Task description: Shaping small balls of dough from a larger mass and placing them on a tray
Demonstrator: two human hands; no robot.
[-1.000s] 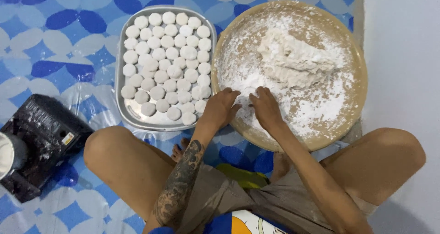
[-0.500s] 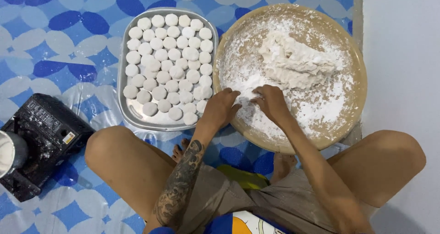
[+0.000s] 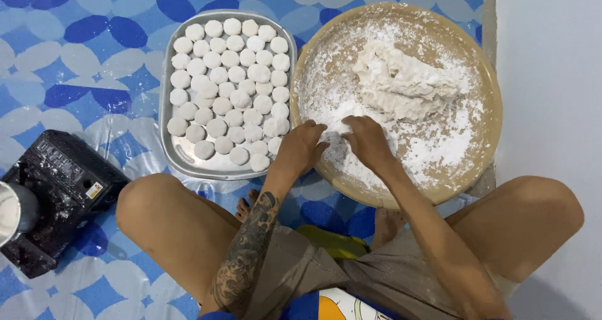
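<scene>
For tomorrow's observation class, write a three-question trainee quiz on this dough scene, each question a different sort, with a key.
1. True or false: the metal tray is full of dough balls.
2. Where do the left hand and right hand rest? A) round floured board B) tray C) black machine
3. What lies on the board beyond the hands?

Key: 1 false, bare metal shows at its near end. 2 A. 3 a dough lump.

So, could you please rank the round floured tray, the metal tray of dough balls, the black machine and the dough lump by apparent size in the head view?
1. Round floured tray
2. Metal tray
3. Black machine, cut off by the frame edge, so its place is unsure
4. Dough lump
</scene>
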